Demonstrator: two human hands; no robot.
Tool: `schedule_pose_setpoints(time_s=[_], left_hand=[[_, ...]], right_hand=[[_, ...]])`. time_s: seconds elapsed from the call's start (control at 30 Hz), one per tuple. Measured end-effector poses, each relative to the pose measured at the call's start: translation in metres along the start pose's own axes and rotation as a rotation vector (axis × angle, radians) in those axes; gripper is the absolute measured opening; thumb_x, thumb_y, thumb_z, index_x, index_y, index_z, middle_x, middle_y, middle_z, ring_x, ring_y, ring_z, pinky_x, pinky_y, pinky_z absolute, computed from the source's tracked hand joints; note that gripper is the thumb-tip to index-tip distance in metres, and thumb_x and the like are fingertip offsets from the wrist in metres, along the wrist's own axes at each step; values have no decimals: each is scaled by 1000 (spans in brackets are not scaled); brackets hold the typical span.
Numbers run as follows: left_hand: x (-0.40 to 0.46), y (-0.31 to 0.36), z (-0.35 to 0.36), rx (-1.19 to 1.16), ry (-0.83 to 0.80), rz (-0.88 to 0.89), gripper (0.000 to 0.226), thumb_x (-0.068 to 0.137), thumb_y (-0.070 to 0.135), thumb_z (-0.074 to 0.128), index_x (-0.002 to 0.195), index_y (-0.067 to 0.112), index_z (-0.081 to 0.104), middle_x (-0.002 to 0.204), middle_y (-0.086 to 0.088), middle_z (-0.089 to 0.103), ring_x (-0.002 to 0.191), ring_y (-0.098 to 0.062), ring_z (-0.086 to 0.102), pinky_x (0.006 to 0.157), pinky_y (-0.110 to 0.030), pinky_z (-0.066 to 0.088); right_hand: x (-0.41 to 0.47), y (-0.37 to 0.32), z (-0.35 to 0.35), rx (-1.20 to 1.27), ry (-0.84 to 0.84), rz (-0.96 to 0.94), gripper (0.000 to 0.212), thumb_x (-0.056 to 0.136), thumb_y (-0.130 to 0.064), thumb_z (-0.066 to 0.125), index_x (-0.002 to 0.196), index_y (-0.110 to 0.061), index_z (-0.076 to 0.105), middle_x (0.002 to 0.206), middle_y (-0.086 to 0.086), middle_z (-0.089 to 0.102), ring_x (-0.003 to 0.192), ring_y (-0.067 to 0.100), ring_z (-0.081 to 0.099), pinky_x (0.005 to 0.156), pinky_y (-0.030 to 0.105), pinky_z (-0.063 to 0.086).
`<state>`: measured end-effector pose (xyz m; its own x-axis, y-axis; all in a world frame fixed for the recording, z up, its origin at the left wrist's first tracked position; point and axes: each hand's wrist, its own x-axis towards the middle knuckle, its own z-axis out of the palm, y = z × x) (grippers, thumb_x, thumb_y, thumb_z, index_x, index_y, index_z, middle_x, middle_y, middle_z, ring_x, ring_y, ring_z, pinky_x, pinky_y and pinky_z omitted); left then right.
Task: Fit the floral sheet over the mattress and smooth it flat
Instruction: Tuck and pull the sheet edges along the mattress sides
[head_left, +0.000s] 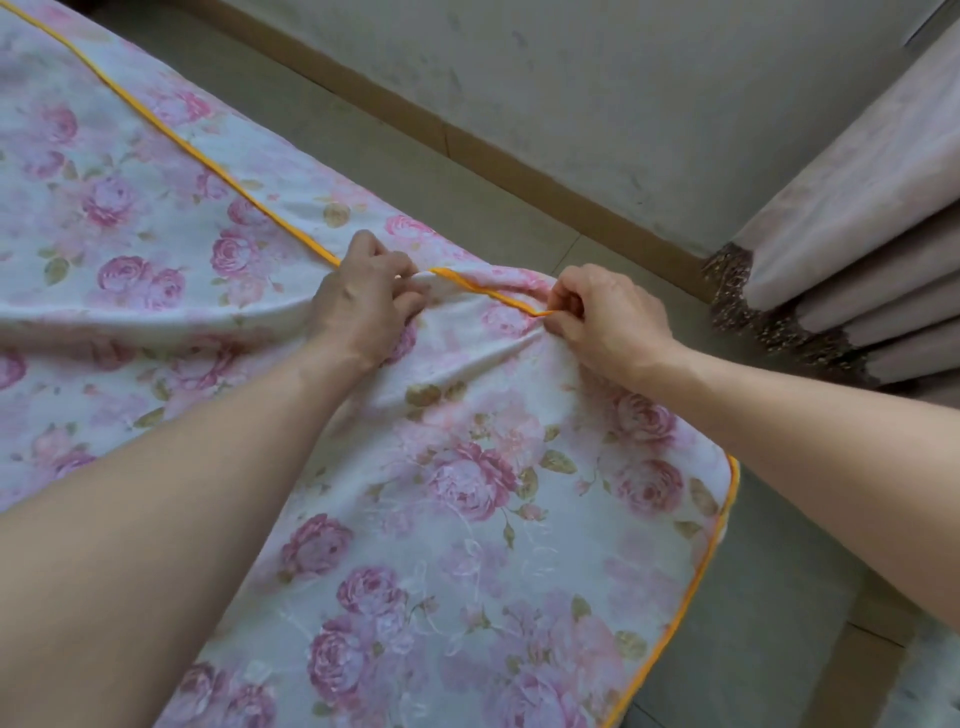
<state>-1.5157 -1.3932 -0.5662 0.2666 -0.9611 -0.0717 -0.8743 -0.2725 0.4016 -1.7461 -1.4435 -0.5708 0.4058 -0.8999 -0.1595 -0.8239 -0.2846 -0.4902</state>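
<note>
1. Two hands are at work on the far corner of the floral sheet (457, 493), which already lies spread over most of the mattress top, as far as we can see.
2. Our left hand (363, 301) has its fingers curled into a bunch of fabric just beside the orange piping (208, 161), gripping the sheet at the point where the trim breaks out of its straight run.
3. Our right hand (602, 317) pinches the piping itself between thumb and fingers, close to the left hand, with a short raised loop of trim stretched between the two.
4. We judge the long far edge to be largely in place: the piping runs in a clean line from the upper left down to our left hand.
5. We also see the piping following the rounded near-right corner (727, 509) neatly, so that corner looks seated.
6. What is left, in our view, is the corner under our hands, where the cloth is gathered and lifted rather than tucked over the edge.
7. Several folds fan out from our grip across the middle of the sheet, so smoothing is not yet done.
8. We cannot see the mattress itself, nor the remaining sides, so we cannot say whether those are fitted.
9. Beside the bed lie the pale floor (519, 218) and a hanging curtain (852, 244).
</note>
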Motion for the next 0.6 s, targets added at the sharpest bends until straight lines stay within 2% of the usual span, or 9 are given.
schedule_pose_setpoints(time_s=[0.07, 0.17, 0.3, 0.37, 0.4, 0.47, 0.53, 0.6], left_hand=[[11, 7, -4, 14, 75, -52, 14, 86, 28, 67, 93, 16, 63, 105, -5, 48, 91, -31, 58, 73, -36, 44], [33, 17, -2, 55, 152, -115, 20, 89, 34, 64, 98, 17, 68, 111, -13, 59, 102, -35, 57, 78, -37, 44], [40, 11, 13, -21, 163, -163, 18, 88, 35, 61, 94, 19, 67, 96, -12, 68, 98, -33, 59, 73, -34, 43], [40, 6, 15, -83, 142, -170, 16, 87, 36, 61, 90, 21, 66, 90, -9, 69, 93, -30, 61, 72, -32, 44], [42, 5, 14, -112, 125, -174, 15, 86, 36, 61, 88, 22, 66, 88, -9, 69, 92, -29, 61, 73, -32, 46], [45, 3, 10, -144, 94, -175, 11, 84, 36, 60, 83, 25, 63, 87, -7, 70, 91, -27, 63, 78, -35, 51], [45, 3, 9, -179, 55, -182, 10, 84, 35, 58, 81, 25, 59, 85, -6, 70, 86, -28, 65, 77, -37, 53], [44, -1, 9, -284, -2, -199, 7, 84, 30, 55, 82, 24, 57, 80, -7, 68, 69, -28, 66, 61, -34, 54]], right_hand=[[-1, -2, 0, -20, 34, 43, 7, 88, -28, 61, 85, -25, 56, 96, -5, 56, 96, 24, 56, 70, 30, 33], [-2, -7, 7, -59, 114, 95, 9, 90, -30, 58, 90, -21, 55, 103, 1, 59, 97, 29, 56, 70, 33, 34], [-5, -13, 19, -113, 186, 156, 8, 92, -27, 53, 96, -20, 51, 103, 2, 59, 93, 31, 56, 67, 35, 32], [-10, -16, 19, -126, 262, 95, 9, 89, -16, 52, 97, -19, 50, 99, 2, 56, 88, 31, 54, 64, 34, 30], [-14, -20, 19, -122, 305, -35, 15, 85, -9, 55, 97, -18, 53, 97, 4, 56, 85, 32, 55, 63, 34, 32], [-28, -36, 26, -123, 271, -465, 19, 77, -5, 63, 95, -12, 62, 94, 9, 60, 83, 33, 58, 66, 37, 39], [-49, -56, 50, -135, 27, -895, 20, 84, -13, 58, 102, -10, 66, 107, 11, 63, 95, 32, 59, 77, 40, 45], [-61, -72, 78, -155, -321, -1163, 34, 96, -27, 42, 122, -14, 62, 135, 6, 55, 124, 26, 50, 101, 41, 38]])
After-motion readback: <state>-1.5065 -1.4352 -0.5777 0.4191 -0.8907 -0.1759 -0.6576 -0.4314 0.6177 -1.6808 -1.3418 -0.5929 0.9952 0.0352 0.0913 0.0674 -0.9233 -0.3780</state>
